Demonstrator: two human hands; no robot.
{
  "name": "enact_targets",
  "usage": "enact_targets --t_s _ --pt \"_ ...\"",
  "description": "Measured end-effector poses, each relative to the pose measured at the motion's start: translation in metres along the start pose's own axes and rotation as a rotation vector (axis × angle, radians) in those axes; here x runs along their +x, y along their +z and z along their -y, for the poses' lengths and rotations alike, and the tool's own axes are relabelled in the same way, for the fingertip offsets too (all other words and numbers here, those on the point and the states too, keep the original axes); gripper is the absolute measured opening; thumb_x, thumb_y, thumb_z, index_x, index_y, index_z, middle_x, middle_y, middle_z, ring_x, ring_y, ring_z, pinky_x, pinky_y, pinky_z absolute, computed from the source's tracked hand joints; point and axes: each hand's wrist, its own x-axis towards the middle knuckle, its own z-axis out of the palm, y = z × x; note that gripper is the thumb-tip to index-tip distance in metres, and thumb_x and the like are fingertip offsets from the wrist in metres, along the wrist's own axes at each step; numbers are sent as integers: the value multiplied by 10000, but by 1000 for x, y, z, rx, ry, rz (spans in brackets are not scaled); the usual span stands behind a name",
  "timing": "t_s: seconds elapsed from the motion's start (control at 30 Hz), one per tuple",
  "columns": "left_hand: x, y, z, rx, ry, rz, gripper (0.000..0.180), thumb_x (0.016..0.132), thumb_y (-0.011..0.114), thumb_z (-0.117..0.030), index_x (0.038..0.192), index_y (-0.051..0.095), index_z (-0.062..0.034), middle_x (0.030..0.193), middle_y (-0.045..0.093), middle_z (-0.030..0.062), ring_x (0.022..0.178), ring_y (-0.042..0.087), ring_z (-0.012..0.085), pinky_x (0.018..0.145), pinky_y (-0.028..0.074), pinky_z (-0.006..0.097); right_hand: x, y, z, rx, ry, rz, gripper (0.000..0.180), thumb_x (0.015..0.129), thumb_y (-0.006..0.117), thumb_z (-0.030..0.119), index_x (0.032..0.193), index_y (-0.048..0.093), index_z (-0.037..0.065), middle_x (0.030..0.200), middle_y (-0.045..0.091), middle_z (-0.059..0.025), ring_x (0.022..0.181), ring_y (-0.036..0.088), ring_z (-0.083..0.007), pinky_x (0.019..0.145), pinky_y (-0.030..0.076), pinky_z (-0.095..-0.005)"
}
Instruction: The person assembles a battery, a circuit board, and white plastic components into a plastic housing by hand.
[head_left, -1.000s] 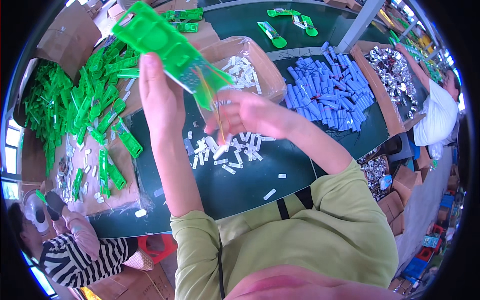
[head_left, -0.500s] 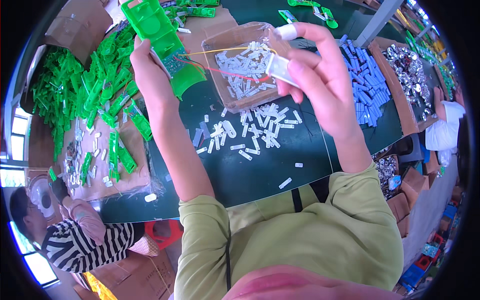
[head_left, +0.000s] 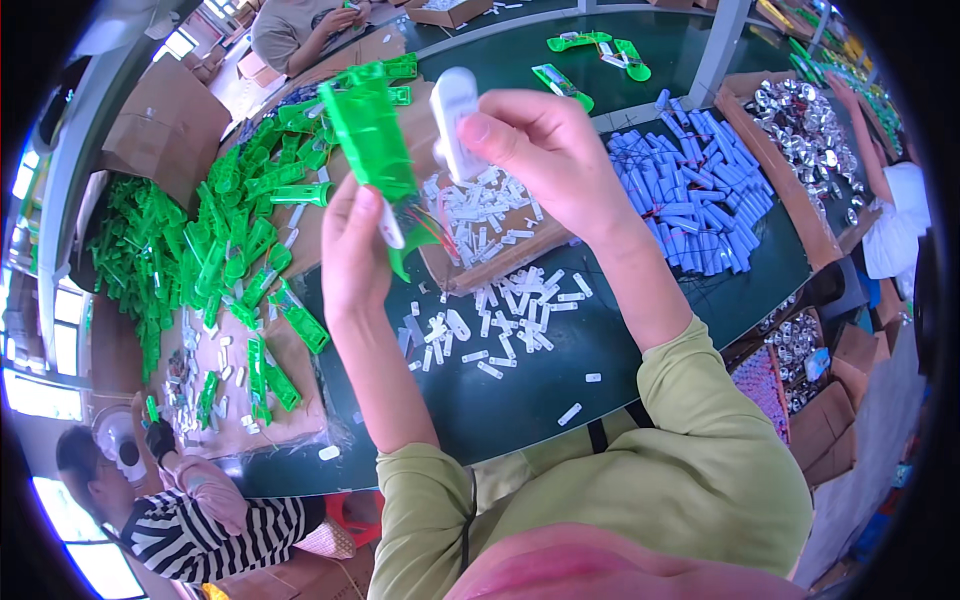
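Observation:
My left hand grips a bright green plastic housing from below and holds it upright over the table. A small white part shows by the left thumb, and thin red and yellow wires come out at the housing's lower end. To the right of it, my right hand pinches a long white plastic piece with a rounded end between thumb and fingers. The housing and the white piece are close but apart. Whether the wires reach the white piece is hidden.
Under my hands is a cardboard tray of small white parts, with more white parts loose on the dark green table. Green housings heap at left, blue cylinders and shiny metal cups at right. Co-workers sit around.
The white piece in my right hand has moved left towards the green housing and turned upright. My left hand has tilted the housing, and the wires no longer stretch across between my hands.

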Motion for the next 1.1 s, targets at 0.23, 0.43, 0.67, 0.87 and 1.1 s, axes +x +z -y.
enact_targets --t_s 0.23,0.43,0.67,0.87,1.1 --pt "3 31 16 494 -79 71 361 933 500 -240 1203 515 0 1006 579 16 893 499 73 755 397 215 11 -8 -43 105 156 -259 358 953 436 286 706 548 53 616 413 64 595 371 -13 536 302 -200" --pt "6 44 37 832 44 41 371 870 558 -135 1208 503 8 1000 546 123 853 538 199 779 422 313 22 -24 -70 307 53 -510 247 930 474 241 746 517 82 642 452 48 595 446 -19 555 372 -193" --pt "10 42 38 966 115 -144 372 849 587 -129 1191 519 0 940 540 129 823 552 212 713 439 305 26 -20 -70 285 296 -457 120 891 508 159 956 554 68 742 533 25 571 448 -32 486 351 -191" --pt "12 38 38 1262 375 -62 421 808 634 -123 1195 522 -3 1000 540 147 915 537 279 776 440 358 27 -37 -82 379 461 -272 179 868 469 110 1024 525 43 762 553 9 537 437 -30 449 334 -190" --pt "11 43 40 1269 258 -22 450 785 659 -126 1195 523 -1 988 534 157 907 533 304 781 439 368 28 -41 -93 714 363 -601 214 853 456 60 1059 510 40 892 576 -63 821 572 -145 730 492 -282"
